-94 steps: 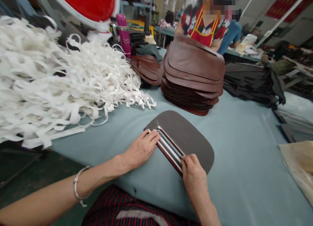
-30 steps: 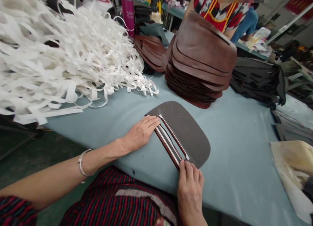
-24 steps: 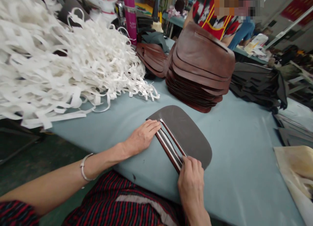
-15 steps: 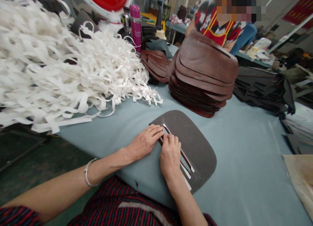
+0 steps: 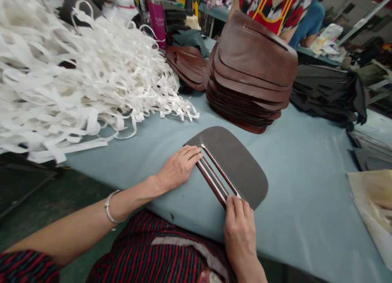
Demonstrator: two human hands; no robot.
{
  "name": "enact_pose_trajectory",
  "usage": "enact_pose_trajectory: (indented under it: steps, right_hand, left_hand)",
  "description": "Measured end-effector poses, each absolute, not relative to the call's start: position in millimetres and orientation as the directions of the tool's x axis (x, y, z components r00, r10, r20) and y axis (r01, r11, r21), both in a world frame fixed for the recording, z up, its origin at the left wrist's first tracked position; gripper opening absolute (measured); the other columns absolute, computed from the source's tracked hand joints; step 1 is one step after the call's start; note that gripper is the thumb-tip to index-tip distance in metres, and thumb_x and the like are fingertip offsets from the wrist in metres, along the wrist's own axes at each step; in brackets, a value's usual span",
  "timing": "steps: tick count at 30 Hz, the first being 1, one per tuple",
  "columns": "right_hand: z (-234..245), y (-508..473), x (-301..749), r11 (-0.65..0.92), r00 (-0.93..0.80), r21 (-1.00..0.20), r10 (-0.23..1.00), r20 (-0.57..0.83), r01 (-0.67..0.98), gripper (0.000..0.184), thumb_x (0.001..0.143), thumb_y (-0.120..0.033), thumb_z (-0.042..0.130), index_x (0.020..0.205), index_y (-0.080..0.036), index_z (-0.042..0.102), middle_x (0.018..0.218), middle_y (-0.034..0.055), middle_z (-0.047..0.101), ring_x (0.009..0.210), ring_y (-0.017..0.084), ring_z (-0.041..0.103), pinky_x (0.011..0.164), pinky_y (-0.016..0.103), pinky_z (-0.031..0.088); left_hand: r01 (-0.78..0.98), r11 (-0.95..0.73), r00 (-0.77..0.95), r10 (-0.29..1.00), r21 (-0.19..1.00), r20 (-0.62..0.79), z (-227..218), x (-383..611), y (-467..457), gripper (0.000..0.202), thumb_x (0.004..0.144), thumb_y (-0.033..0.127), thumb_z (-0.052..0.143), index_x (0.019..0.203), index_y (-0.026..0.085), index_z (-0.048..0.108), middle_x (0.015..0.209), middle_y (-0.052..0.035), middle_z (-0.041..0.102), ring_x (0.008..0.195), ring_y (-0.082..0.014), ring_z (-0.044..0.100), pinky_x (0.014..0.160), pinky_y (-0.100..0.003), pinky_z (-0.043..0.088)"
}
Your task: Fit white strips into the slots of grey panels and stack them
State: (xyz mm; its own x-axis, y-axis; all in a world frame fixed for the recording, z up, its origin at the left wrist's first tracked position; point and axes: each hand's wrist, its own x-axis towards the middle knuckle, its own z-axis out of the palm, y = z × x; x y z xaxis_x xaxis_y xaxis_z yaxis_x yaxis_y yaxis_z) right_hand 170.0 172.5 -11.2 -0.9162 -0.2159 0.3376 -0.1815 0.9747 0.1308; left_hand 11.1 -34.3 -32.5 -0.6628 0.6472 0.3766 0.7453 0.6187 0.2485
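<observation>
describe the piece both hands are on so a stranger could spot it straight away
On the grey-blue table, in front of the tall stack of brown leather pieces, one dark grey leather panel lies flat alone. Only it shows white and brown strips, pinned between left hand and right hand.

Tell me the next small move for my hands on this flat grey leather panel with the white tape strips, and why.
Probably peel the white tape strip from its near end. Your right hand has its fingertips at that end of the strips, while your left hand lies flat at the far end, pinning the flat grey leather panel to the blue-grey table.
</observation>
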Motion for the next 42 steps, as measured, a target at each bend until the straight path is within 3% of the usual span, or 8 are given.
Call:
enact_pose_trajectory:
  steps: [6,11,15,19,25,32,35,42]
  right_hand:
    - [-8,197,191,0.959,-0.938,-0.258,-0.022,0.345,-0.118,0.012,0.089,-0.009,0.047,0.092,-0.012,0.058,0.100,0.0117,0.059,0.097,0.023,0.049,0.084,0.040,0.045]
    - [-16,198,189,0.929,-0.923,-0.322,-0.048,0.381,-0.181,0.029,0.090,-0.004,0.039,0.112,-0.014,0.055,0.117,0.0113,0.060,0.113,0.022,0.047,0.093,0.042,0.040]
    - [-25,199,191,0.934,-0.906,-0.285,-0.080,0.416,-0.214,0.030,0.090,-0.003,0.037,0.112,-0.013,0.056,0.115,0.0108,0.061,0.110,0.022,0.048,0.092,0.042,0.038]
    - [-32,204,191,0.952,-0.897,-0.200,-0.128,0.423,-0.230,0.031,0.092,-0.008,0.036,0.113,-0.013,0.058,0.115,0.0111,0.062,0.107,0.023,0.049,0.091,0.042,0.037]
    - [-32,205,189,0.960,-0.906,-0.125,-0.186,0.381,-0.249,0.033,0.092,-0.010,0.037,0.116,-0.014,0.058,0.113,0.0116,0.064,0.102,0.023,0.052,0.090,0.042,0.036]
    - [-28,206,189,0.961,-0.916,-0.078,-0.227,0.332,-0.266,0.036,0.091,-0.009,0.036,0.121,-0.013,0.055,0.114,0.0116,0.063,0.100,0.024,0.051,0.091,0.043,0.036]
    - [-27,203,187,0.963,-0.910,-0.068,-0.221,0.352,-0.260,0.038,0.090,-0.007,0.034,0.123,-0.011,0.054,0.111,0.0121,0.064,0.096,0.024,0.050,0.089,0.043,0.036]
    - [-24,202,177,0.952,-0.869,-0.030,-0.265,0.418,-0.304,0.041,0.086,-0.004,0.033,0.120,-0.011,0.054,0.102,0.0119,0.064,0.090,0.024,0.050,0.083,0.041,0.036]
  left_hand:
    - [0.755,0.593,-0.654,0.653,0.279,0.382,-37,8,-35,0.040,0.091,0.008,0.040,0.129,0.014,0.051,0.134,-0.0111,0.052,0.129,-0.0234,0.042,0.113,-0.048,0.034]
    - [0.745,0.611,-0.660,0.618,0.268,0.427,-33,13,-29,0.041,0.090,0.006,0.037,0.126,0.016,0.054,0.136,-0.0118,0.048,0.133,-0.0258,0.038,0.112,-0.052,0.034]
    - [0.808,0.545,-0.587,0.708,0.225,0.392,-18,47,-3,0.042,0.093,0.010,0.038,0.133,0.015,0.047,0.138,-0.0101,0.048,0.137,-0.0241,0.031,0.116,-0.050,0.026]
    - [0.865,0.466,-0.502,0.815,0.189,0.288,-18,81,24,0.045,0.097,0.029,0.041,0.139,0.014,0.040,0.142,-0.0085,0.045,0.138,-0.0221,0.031,0.118,-0.046,0.022]
    - [0.796,0.598,-0.599,0.754,0.095,0.268,-20,71,7,0.046,0.097,0.030,0.040,0.141,0.013,0.037,0.145,-0.0096,0.042,0.138,-0.0247,0.032,0.117,-0.051,0.017]
    - [0.776,0.622,-0.626,0.742,0.103,0.241,-13,55,-10,0.046,0.097,0.032,0.041,0.142,0.020,0.037,0.146,-0.0044,0.041,0.137,-0.0301,0.032,0.115,-0.058,0.016]
    - [0.771,0.626,-0.633,0.736,0.113,0.240,-15,54,-9,0.047,0.097,0.032,0.041,0.142,0.020,0.037,0.147,-0.0037,0.040,0.138,-0.0302,0.030,0.115,-0.057,0.014]
    - [0.748,0.651,-0.660,0.712,0.126,0.240,-17,31,-24,0.049,0.095,0.034,0.044,0.138,0.011,0.040,0.142,-0.0130,0.045,0.139,-0.0276,0.030,0.116,-0.049,0.020]
